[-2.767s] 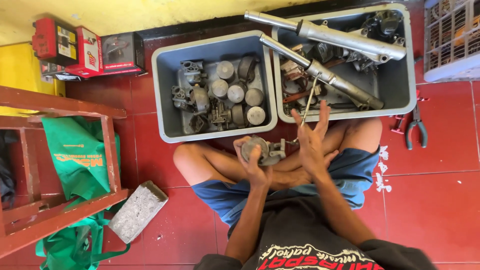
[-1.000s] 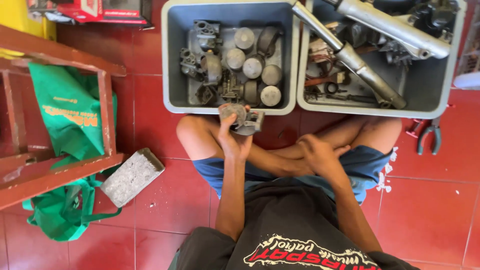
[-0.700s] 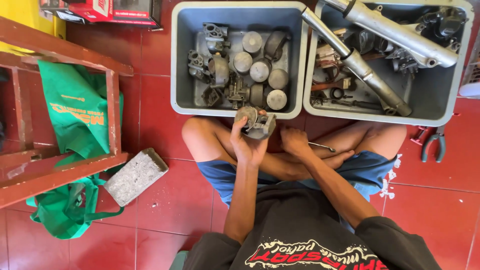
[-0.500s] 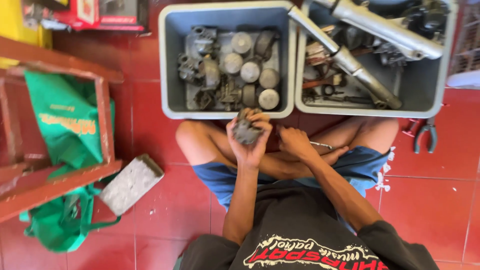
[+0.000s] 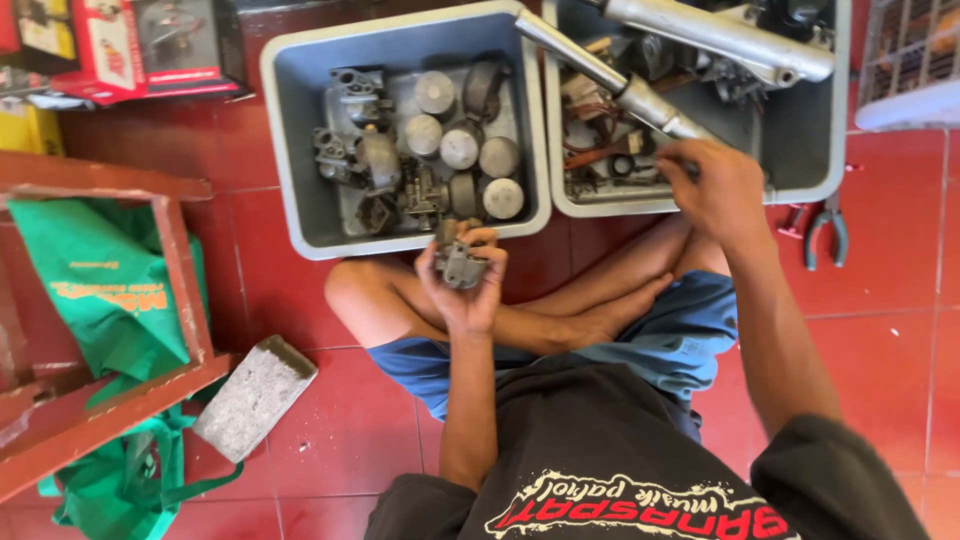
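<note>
1. Carburetor part [image 5: 460, 262], small and grey, sits in the left hand [image 5: 462, 285], fingers curled around it, just below the left grey bin [image 5: 300, 150].
2. Right hand [image 5: 718, 185] reaches into the right grey bin [image 5: 800, 140]; its fingers' grip I cannot tell.

A red box [image 5: 150, 50] with a dark picture panel lies on the floor at top left, a yellow box [image 5: 25, 125] just below it. A green printed bag [image 5: 95, 290] hangs in the wooden frame.
</note>
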